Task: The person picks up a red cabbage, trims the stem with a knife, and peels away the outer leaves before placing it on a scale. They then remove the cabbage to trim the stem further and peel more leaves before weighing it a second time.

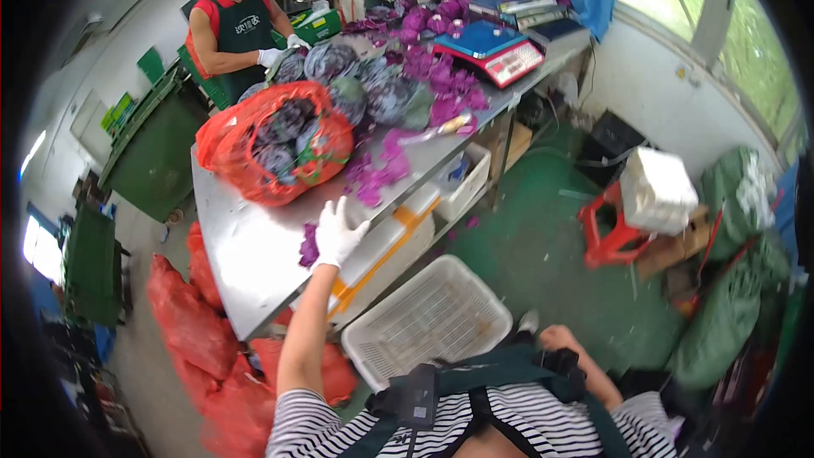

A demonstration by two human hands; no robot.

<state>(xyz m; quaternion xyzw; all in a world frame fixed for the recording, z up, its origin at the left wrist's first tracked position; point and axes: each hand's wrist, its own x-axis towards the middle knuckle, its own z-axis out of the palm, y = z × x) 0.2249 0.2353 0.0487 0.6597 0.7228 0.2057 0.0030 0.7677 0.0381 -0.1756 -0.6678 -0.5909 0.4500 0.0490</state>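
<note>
My left hand (339, 236), in a white glove, is stretched over the near edge of the metal table (246, 242) with its fingers spread. It holds nothing that I can see. Beside it lie purple cabbage leaf scraps (309, 246). Farther in, a red mesh bag (246, 148) full of red cabbages (288, 123) stands open at the top. My right hand (558, 337), without a glove, is low by my body with its fingers curled; what they hold, if anything, is hidden. A knife (454, 125) lies near the table edge among purple leaves (390, 165).
A white plastic crate (428, 318) sits on the floor before me. Full red sacks (191, 314) lie left of the table. A scale (492, 51) stands on the table. Two people in aprons, one person (242, 34) nearer, work across it. A red stool (610, 229) is at right.
</note>
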